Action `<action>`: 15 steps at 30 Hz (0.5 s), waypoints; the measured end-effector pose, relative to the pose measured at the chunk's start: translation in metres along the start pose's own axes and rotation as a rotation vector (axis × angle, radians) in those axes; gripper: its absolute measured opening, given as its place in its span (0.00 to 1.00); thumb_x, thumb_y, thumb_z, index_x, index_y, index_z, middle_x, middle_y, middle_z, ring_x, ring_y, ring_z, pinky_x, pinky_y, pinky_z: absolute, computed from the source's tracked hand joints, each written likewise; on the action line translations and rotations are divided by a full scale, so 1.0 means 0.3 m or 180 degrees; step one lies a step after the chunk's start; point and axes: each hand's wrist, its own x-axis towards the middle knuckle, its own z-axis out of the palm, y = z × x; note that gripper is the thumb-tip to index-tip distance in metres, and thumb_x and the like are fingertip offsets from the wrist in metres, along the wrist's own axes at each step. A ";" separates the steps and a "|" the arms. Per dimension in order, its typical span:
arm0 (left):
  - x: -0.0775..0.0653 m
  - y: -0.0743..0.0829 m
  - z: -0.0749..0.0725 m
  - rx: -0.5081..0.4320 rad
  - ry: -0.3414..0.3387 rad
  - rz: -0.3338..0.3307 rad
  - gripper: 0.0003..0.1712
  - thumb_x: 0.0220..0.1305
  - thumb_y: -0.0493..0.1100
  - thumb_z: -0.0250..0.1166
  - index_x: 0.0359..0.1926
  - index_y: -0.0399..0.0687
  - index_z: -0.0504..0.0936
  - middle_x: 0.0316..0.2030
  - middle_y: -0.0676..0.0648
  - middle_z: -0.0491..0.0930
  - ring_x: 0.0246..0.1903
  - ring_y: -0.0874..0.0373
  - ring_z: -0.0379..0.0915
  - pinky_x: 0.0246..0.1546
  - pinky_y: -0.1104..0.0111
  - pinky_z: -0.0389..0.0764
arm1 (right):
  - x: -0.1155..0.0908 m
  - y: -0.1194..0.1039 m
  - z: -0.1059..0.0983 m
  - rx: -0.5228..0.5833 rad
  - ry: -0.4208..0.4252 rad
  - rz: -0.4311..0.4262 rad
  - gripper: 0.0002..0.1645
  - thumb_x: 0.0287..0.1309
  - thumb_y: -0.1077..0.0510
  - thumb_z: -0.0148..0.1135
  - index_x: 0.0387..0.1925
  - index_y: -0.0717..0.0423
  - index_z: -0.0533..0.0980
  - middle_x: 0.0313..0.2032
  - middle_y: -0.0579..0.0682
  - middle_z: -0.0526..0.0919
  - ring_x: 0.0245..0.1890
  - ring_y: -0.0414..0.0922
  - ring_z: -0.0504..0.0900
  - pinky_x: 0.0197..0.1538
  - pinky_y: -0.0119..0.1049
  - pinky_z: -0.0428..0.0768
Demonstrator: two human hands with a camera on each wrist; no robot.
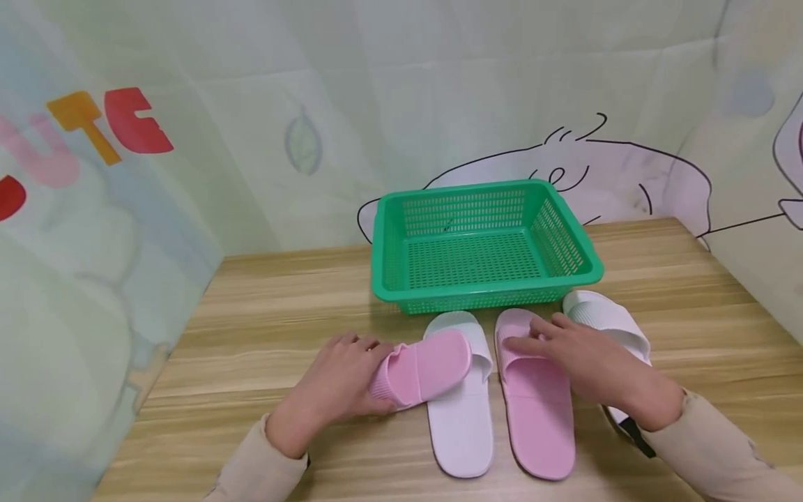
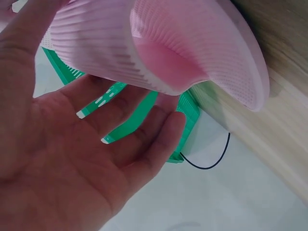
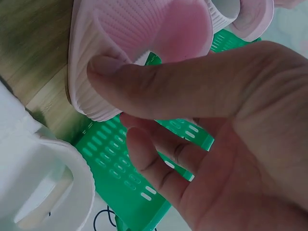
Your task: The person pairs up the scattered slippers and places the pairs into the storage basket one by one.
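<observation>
Head view: left hand (image 1: 339,376) grips the left pink slipper (image 1: 436,362) by its strap end, thumb on the near side, fingers on the far side. Left wrist view agrees, with the strap sitting between thumb and fingers. That slipper lies crosswise, strap end to the left, heel end to the right and over the left white slipper (image 1: 461,432). Can't tell if the two touch.

Right hand (image 1: 574,352) is at the strap of the right pink slipper (image 1: 539,425). Right wrist view has the thumb tip on the outside of that strap, other fingers bent loosely. Can't tell whether it's a real grip or just contact. This slipper lies flat, strap end far, heel near.

Next out: left white slipper is flat too, left of the right pink one with a narrow gap, strap end far. Right white slipper (image 1: 605,317) sits on the right, angled, partly hidden behind the right hand and wrist.

Green basket (image 1: 489,286) stands beyond the strap ends, far side, long side facing the person. All of it is on a wood-grain table (image 1: 270,321). Beige sleeves (image 1: 709,446) on both arms. Printed cloth (image 1: 376,104) hangs behind the table, coloured letters (image 1: 134,122) on the left.
</observation>
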 end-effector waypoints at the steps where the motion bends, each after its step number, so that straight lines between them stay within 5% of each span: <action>1: -0.001 -0.002 0.000 0.0006 0.0004 0.0004 0.44 0.48 0.62 0.84 0.61 0.42 0.84 0.53 0.40 0.86 0.51 0.39 0.80 0.59 0.43 0.80 | 0.003 -0.001 0.000 0.0021 0.0004 0.0019 0.51 0.46 0.85 0.64 0.64 0.36 0.83 0.49 0.43 0.78 0.47 0.47 0.76 0.37 0.37 0.79; 6: -0.003 -0.010 0.001 0.0068 0.0044 0.0061 0.43 0.48 0.62 0.84 0.59 0.43 0.85 0.51 0.41 0.86 0.48 0.40 0.80 0.52 0.47 0.83 | 0.011 -0.002 0.003 0.0041 0.0010 0.0068 0.46 0.52 0.82 0.64 0.62 0.35 0.83 0.48 0.42 0.78 0.46 0.46 0.75 0.38 0.38 0.79; 15: -0.006 -0.012 0.010 0.0086 0.0043 0.0088 0.44 0.47 0.62 0.84 0.60 0.42 0.84 0.50 0.41 0.85 0.47 0.38 0.81 0.52 0.47 0.83 | 0.006 0.010 0.011 0.0101 -0.0012 0.0048 0.52 0.45 0.85 0.64 0.62 0.34 0.83 0.49 0.44 0.79 0.47 0.49 0.76 0.32 0.34 0.76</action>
